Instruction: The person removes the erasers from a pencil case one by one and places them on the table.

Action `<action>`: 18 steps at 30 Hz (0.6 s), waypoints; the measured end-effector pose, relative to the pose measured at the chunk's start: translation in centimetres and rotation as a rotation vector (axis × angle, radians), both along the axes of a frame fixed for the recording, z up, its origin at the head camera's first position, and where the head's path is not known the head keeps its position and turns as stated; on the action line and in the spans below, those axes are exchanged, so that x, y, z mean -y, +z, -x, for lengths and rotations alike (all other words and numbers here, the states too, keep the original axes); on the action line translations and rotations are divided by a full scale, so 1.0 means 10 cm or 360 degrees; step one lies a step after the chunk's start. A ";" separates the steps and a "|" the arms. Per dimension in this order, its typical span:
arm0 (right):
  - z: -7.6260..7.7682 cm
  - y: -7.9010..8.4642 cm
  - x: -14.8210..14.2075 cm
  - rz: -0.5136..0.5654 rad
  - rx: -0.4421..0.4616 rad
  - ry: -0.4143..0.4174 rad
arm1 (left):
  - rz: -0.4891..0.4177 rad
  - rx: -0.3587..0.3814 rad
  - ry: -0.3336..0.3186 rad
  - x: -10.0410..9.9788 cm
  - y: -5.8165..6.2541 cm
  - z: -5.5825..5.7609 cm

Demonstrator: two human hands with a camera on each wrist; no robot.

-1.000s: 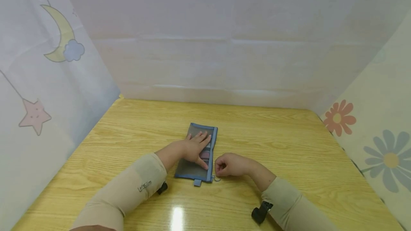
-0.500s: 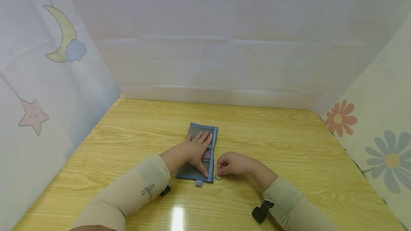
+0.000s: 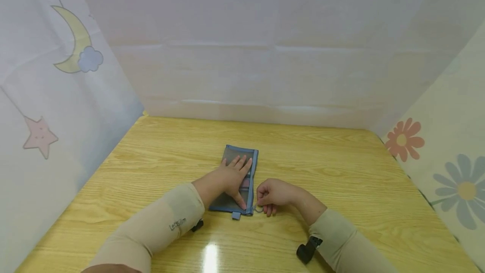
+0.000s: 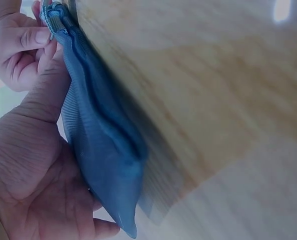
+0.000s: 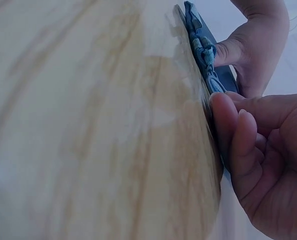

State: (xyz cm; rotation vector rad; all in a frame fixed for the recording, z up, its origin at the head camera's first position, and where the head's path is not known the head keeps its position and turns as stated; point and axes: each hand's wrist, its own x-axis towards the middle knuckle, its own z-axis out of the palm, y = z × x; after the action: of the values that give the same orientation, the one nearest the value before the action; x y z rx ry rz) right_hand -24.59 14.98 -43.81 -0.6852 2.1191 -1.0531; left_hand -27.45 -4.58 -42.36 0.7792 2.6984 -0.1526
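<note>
A flat zip pouch (image 3: 226, 202) of grey mesh with blue edging lies on the table, long side pointing away from me. A few darker and pinkish items show through its mesh. My left hand (image 3: 230, 179) rests on the pouch with fingers spread, its thumb along the zipper side near the front corner. At that corner my right hand (image 3: 275, 193) pinches the looped zipper pull (image 5: 216, 83) between thumb and forefinger. In the left wrist view the pouch's mesh side (image 4: 106, 165) sags beside the left palm, and the right fingers meet at its far end.
A small blue fabric tab (image 3: 236, 215) sticks out from the pouch's near edge. The wood-grain table (image 3: 333, 163) reaches back to a pale wall sheet (image 3: 242, 79). Printed sheets stand on the left and right. A black camera (image 3: 305, 252) is strapped to the right wrist.
The pouch and left hand have shifted very slightly right. My right hand has also moved a little right, and its lower fingers have uncurled downward while the pinch stays at the zipper pull.
</note>
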 end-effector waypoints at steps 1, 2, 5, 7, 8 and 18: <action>0.00 0.00 0.00 -0.0003 0.0002 -0.0006 | 0.0007 -0.0004 0.0001 0.00 0.00 0.00; 0.00 0.00 0.00 -0.0006 -0.0001 -0.0012 | 0.0013 -0.0007 0.0002 -0.01 0.00 0.00; 0.01 -0.01 0.00 -0.0021 -0.0016 -0.0029 | 0.0030 -0.0013 0.0005 -0.01 0.01 -0.01; 0.01 -0.01 0.00 -0.0030 -0.0025 -0.0042 | 0.0040 -0.0017 0.0003 -0.01 0.02 -0.01; 0.02 -0.01 0.00 -0.0031 -0.0031 -0.0050 | 0.0042 -0.0015 0.0002 -0.01 0.02 -0.01; 0.03 0.01 0.03 -0.0034 -0.0098 -0.0167 | 0.0053 -0.0016 -0.0001 -0.01 0.01 0.00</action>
State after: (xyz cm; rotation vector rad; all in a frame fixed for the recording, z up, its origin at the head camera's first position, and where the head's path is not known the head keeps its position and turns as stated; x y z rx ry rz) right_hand -24.86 14.64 -43.72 -0.6092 2.2371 -1.0762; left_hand -27.40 -4.45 -42.25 0.7717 2.6979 -0.2020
